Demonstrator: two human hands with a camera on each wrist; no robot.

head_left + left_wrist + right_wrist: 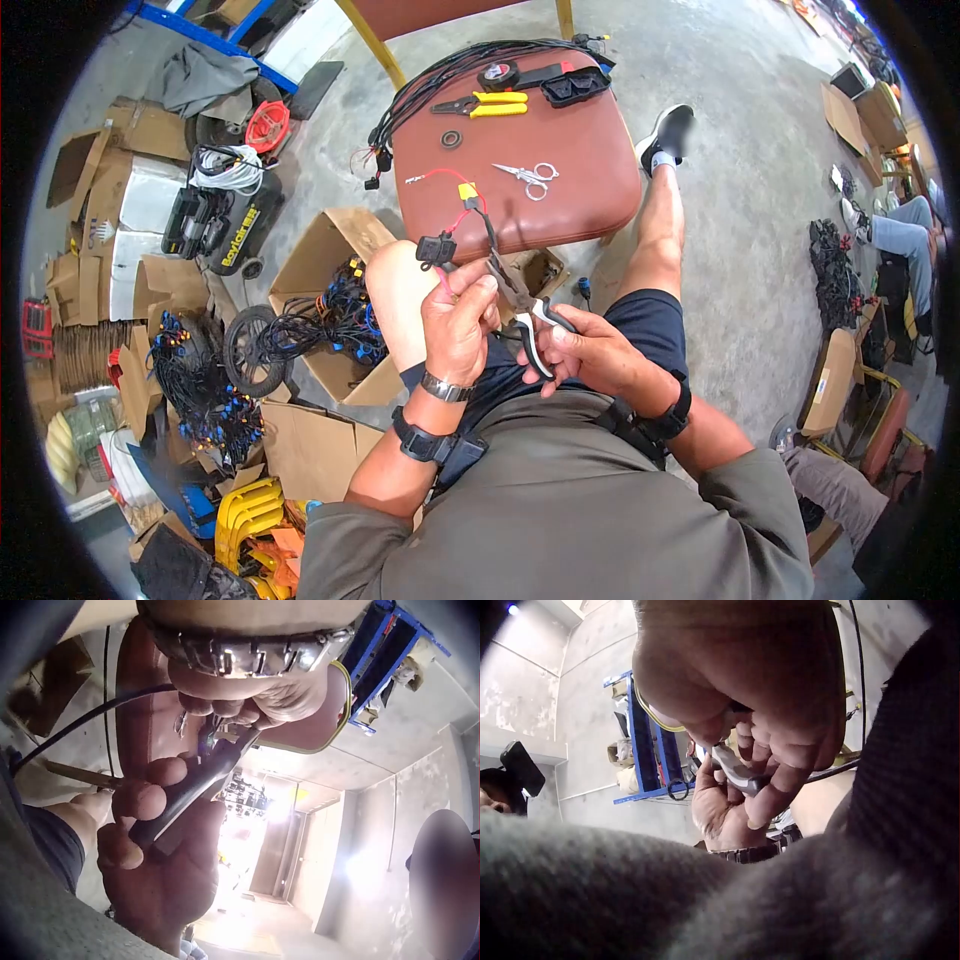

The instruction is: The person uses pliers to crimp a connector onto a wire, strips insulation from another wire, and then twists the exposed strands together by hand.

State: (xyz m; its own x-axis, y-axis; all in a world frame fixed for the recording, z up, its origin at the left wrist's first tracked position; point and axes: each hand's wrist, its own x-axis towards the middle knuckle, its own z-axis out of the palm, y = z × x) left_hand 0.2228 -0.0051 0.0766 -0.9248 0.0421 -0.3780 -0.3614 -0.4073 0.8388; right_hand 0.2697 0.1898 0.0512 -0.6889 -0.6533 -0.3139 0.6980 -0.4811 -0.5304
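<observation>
My right hand point(605, 358) grips the black-and-white handles of a pair of pliers point(527, 318), held over the lap; the grip also shows in the right wrist view, where the hand point(742, 675) covers most of the handles. The plier head points toward my left hand point(460, 325), whose fingers pinch the dark cable point(490, 232) beside it; the exact contact at the tips is hidden. A black fuse-holder-like part point(435, 249) hangs by the left fingers, joined to a red wire point(452, 174) with a yellow tag point(467, 192).
On the red-brown seat point(590, 190) lie small scissors point(529, 180), yellow-handled strippers point(482, 104), a ring point(452, 139), a tape measure point(498, 75) and a black cable bundle point(440, 75). An open box of wiring point(335, 325) stands at the left, near a compressor point(225, 215).
</observation>
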